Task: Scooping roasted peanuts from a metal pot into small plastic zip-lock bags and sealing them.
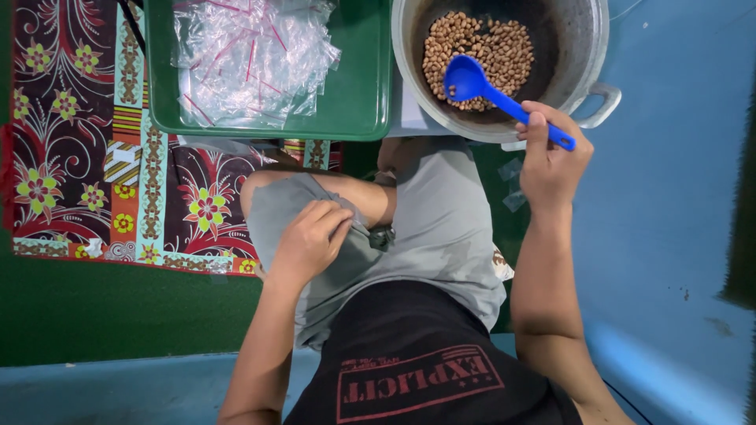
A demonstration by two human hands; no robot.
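- The right hand (551,161) has its grip closed around the handle of a blue spoon (492,90); the spoon's bowl rests on the peanuts (476,47) inside a big metal pot (587,55)
- The left hand (309,240) lies on the knee, fingers curled and pinching the grey shorts (441,228); it holds nothing else
- A green tray (358,94) sits just left of the pot, heaped with small clear plastic bags (248,55)
- A flowered cloth (87,157) lies under the tray on the green floor; the pot stands at the edge of a blue floor (669,197)
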